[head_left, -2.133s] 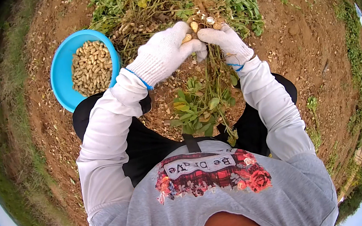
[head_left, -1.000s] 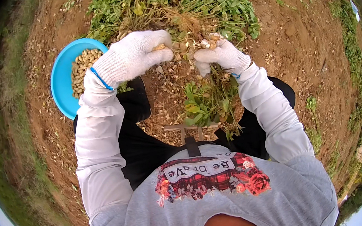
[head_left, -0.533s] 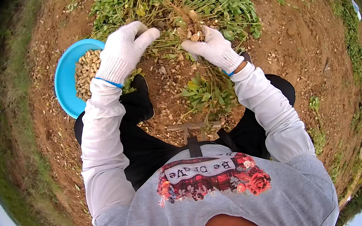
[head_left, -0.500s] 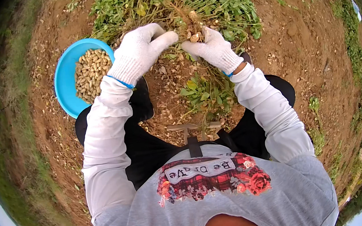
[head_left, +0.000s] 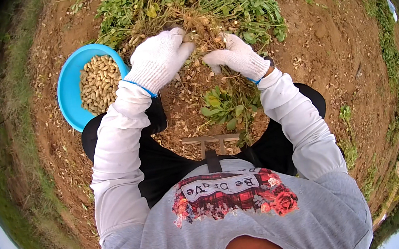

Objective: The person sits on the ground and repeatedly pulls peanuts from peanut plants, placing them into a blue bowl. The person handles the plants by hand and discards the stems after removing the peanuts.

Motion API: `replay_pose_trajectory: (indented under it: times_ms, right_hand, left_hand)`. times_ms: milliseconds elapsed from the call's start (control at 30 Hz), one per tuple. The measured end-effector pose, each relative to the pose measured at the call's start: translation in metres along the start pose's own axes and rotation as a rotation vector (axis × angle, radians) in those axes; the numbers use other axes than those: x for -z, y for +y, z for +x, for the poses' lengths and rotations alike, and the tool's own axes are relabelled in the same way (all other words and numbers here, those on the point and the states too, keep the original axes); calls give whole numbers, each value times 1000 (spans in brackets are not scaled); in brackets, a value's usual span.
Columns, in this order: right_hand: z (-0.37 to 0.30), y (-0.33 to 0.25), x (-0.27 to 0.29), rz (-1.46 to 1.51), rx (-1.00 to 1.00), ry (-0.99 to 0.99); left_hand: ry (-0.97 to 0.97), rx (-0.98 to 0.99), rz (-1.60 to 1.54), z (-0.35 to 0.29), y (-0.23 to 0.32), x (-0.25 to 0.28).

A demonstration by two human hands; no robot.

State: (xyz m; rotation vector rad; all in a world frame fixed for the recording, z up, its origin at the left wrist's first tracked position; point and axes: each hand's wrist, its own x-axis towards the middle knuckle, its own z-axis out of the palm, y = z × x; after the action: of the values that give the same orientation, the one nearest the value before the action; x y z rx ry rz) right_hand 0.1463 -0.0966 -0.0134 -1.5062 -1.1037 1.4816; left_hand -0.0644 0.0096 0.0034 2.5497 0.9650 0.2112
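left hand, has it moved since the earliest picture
Yes, the left hand has shifted left, nearer the blue bowl on the ground.

peanut plant (head_left: 231, 105) | grn lvs (head_left: 216, 103), tan roots (head_left: 206, 36) | held ctr, roots fwd

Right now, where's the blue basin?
Head view, left side: the blue basin, part-filled with peanuts, sits on the soil just beyond the left knee, to the left of the left hand.
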Motion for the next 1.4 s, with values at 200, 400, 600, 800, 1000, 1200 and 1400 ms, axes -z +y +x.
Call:
replay_pose_trajectory:
  times_ms: [200, 400, 600, 800, 1000, 1200, 1400]
  right_hand:
    - [-3, 9, 17, 232, 79, 47]
    - [1, -4, -5, 124, 108, 5]
    - [8, 19, -5, 193, 121, 80]
    - [5, 12, 6, 493, 121, -206]
    - [-7, 3, -14, 412, 106, 1]
    - [-7, 22, 6, 653, 192, -363]
    - [-8, 6, 13, 849, 370, -359]
  left_hand:
    - [36, 118, -219, -13, -43, 35]
    - [22, 116, -518, -14, 15, 14]
    - [74, 127, -567, -5, 21, 2]
    - [282, 6, -712, -5, 4, 1]
    - [197, -177, -267, -2, 16, 6]
    - [-463, 52, -826, -11, 7, 53]
    - [-93, 150, -1320, -9, -13, 27]
